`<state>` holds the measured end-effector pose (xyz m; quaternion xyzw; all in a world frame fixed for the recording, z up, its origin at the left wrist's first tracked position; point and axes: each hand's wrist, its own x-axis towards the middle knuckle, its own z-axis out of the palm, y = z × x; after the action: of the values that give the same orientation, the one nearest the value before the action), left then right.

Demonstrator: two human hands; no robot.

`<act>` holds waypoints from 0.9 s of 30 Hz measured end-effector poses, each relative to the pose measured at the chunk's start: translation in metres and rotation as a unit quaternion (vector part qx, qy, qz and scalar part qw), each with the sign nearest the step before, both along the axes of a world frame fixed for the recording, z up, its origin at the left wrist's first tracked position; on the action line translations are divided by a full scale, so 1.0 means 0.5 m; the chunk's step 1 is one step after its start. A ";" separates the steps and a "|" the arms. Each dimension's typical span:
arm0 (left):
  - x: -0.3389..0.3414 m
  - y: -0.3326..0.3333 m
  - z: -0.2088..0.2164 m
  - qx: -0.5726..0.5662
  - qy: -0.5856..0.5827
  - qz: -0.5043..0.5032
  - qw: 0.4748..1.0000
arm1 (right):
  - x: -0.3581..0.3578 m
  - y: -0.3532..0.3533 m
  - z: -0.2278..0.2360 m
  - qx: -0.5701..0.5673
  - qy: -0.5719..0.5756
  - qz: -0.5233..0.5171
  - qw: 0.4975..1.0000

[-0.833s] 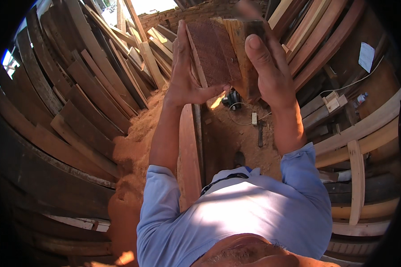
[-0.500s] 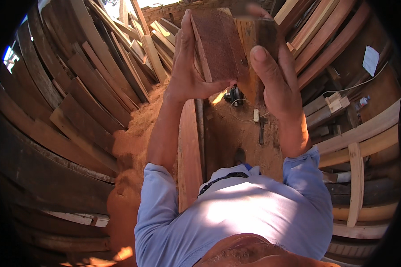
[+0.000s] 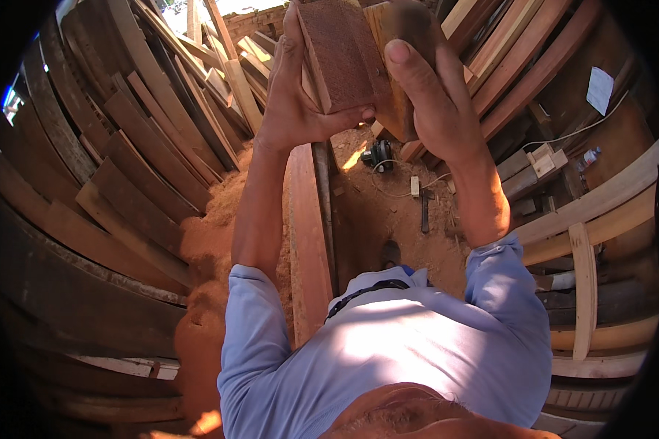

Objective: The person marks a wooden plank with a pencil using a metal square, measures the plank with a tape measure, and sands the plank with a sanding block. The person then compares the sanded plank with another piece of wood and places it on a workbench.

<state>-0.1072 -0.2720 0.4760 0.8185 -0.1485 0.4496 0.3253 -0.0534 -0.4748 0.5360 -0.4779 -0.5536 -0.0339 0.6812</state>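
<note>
Raised in front of me are two pieces of wood, side by side. My left hand [image 3: 289, 113] is closed around a reddish-brown wooden block [image 3: 346, 62], with the thumb along its lower end. On the right, a yellowish wooden board [image 3: 397, 110] stands on edge against or close beside the block; I cannot tell whether they touch. My right hand [image 3: 447, 117] grips this board, thumb pointing up along it. The board's upper end is blurred and partly hidden by that hand.
A long reddish plank [image 3: 309, 249] runs beneath my left arm. On the sawdust-covered ground are a corded power tool [image 3: 377, 155], a small wood block [image 3: 415, 186] and a hammer-like tool [image 3: 425, 212]. Stacked boards [image 3: 124, 212] line the left; more timber [image 3: 600, 212] lies right.
Both hands have moved slightly up and to the left with the wood. The right hand has turned, hiding more of the board's dark side.
</note>
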 end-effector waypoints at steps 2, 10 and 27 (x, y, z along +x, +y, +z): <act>0.008 0.004 0.000 -0.011 0.017 -0.004 1.000 | 0.027 0.010 0.019 -0.032 -0.037 -0.034 0.998; 0.004 -0.015 -0.009 0.046 0.007 0.027 0.999 | 0.069 -0.009 -0.028 -0.025 -0.043 0.002 0.999; -0.080 -0.052 -0.067 0.048 0.009 0.023 0.999 | 0.068 -0.016 -0.044 0.024 0.110 0.061 0.992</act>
<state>-0.1471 -0.2979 0.4425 0.8402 -0.1484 0.4420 0.2768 -0.0196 -0.4828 0.5139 -0.4276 -0.5022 0.0470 0.7501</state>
